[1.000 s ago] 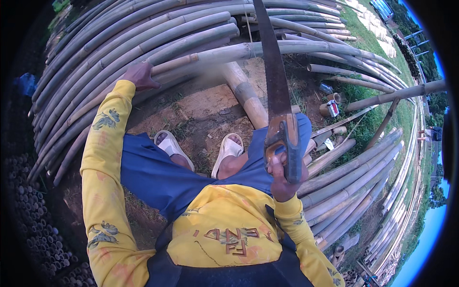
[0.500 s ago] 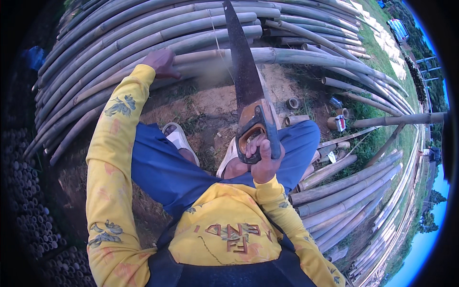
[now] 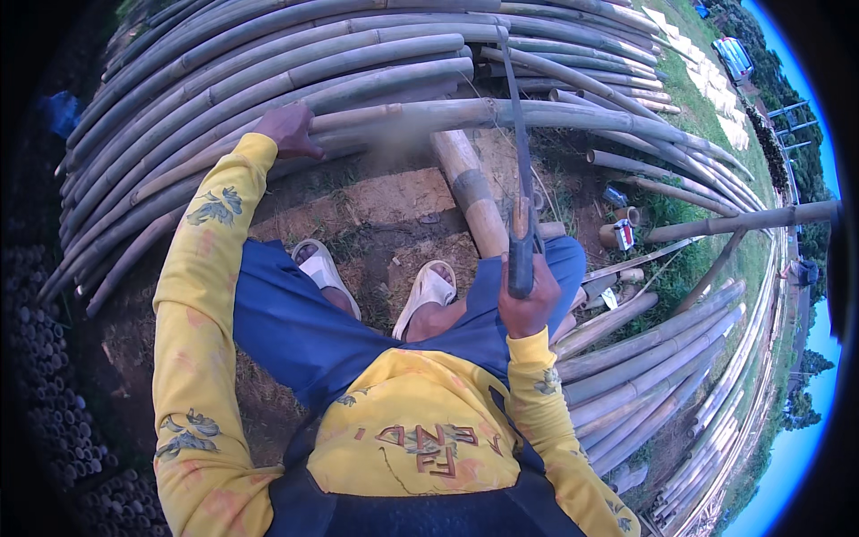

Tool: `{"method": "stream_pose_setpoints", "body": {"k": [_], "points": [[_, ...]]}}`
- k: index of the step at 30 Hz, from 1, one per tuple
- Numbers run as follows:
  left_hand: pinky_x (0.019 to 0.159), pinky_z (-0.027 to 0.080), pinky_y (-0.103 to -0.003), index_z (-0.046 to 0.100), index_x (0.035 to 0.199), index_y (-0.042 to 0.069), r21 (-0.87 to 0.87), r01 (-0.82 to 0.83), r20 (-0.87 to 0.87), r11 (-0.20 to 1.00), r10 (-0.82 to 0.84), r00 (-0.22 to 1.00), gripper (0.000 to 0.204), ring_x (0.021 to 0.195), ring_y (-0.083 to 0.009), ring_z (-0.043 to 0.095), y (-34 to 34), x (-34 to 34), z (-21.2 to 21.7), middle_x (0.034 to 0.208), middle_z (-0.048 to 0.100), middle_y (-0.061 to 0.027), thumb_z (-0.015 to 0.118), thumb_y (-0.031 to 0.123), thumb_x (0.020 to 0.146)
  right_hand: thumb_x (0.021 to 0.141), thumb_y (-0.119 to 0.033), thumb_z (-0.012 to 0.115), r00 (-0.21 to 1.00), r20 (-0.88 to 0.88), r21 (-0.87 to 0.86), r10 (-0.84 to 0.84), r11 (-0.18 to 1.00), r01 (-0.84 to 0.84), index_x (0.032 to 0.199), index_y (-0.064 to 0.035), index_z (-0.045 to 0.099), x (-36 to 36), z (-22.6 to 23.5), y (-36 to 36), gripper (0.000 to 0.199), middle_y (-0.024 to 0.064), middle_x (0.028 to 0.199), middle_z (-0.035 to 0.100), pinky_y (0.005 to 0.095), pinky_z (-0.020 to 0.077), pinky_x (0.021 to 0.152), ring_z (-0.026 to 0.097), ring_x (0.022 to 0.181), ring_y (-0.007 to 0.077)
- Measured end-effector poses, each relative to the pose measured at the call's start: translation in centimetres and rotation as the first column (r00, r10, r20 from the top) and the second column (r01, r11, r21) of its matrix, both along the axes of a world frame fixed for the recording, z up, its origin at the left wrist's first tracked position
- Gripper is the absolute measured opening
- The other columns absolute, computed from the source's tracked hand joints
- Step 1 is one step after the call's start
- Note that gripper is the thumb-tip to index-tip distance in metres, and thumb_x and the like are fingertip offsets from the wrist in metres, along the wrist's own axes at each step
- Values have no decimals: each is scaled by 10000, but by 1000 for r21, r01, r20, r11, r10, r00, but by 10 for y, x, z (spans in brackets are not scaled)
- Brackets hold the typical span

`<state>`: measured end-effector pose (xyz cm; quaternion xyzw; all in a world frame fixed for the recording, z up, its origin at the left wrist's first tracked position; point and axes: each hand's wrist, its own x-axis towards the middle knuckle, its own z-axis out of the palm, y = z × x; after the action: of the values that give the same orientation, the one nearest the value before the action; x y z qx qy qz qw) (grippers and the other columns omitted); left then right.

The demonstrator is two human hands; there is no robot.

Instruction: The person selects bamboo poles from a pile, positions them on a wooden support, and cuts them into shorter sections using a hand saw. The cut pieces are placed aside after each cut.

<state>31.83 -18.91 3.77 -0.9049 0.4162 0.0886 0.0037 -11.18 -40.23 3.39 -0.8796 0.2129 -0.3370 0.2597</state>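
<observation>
My right hand (image 3: 528, 300) grips the handle of a handsaw (image 3: 521, 161), held in front of my right knee. The blade is seen nearly edge-on and points away from me. It crosses over a long bamboo pole (image 3: 577, 114) just right of a node; whether its teeth touch the pole I cannot tell. To the left, my left hand (image 3: 288, 132) is closed around the same pole, thumb toward me. A shorter, thick bamboo piece (image 3: 467, 183) slants under the pole toward my right leg.
Many bamboo poles (image 3: 268, 67) lie stacked beyond my hands. More poles (image 3: 653, 367) lie at the right, and cut bamboo ends (image 3: 54, 358) are piled at the far left. A red-and-white packet (image 3: 624, 234) sits by a bamboo stub. A bamboo rail (image 3: 743, 221) juts in from the right.
The handsaw has swung right and turned from showing its broad side to nearly edge-on, uncovering the thick bamboo piece. My right hand moved right with it. My left hand stays on the pole.
</observation>
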Motion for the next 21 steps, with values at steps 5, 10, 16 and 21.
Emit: {"method": "stream_pose_setpoints", "body": {"k": [5,10,16,21], "points": [[879,562,-486,718,886,-30,-13,7,13,1000,-7,1000,596,971,-410,709,3,-1,-9,978,720,-264,819,515,666,707,-28,733,999,6,18,50,999,-50,935,-9,624,0,-25,10,253,179,812,613,438,508,648,610,721,425],[878,560,-492,719,915,-20,-19,19,28,1000,-19,999,593,964,-415,706,4,2,-14,979,722,-259,807,514,672,939,-103,753,879,435,848,-194,416,-328,908,-3,624,5,-20,27,166,20,690,581,302,475,582,568,600,115],[874,560,-487,717,950,-13,-10,21,31,1000,-21,999,599,958,-415,706,4,-2,-10,975,724,-255,799,516,681,945,-53,753,967,226,520,114,826,-219,930,-16,617,14,-6,39,142,-18,735,578,222,424,562,517,624,51],[874,560,-486,718,955,-18,9,13,8,1000,-13,1000,624,958,-409,708,2,-3,-7,988,727,-256,803,536,679,924,-80,773,973,207,616,105,759,-212,1007,4,673,33,-13,63,155,-37,728,585,235,448,607,507,663,50]]}}
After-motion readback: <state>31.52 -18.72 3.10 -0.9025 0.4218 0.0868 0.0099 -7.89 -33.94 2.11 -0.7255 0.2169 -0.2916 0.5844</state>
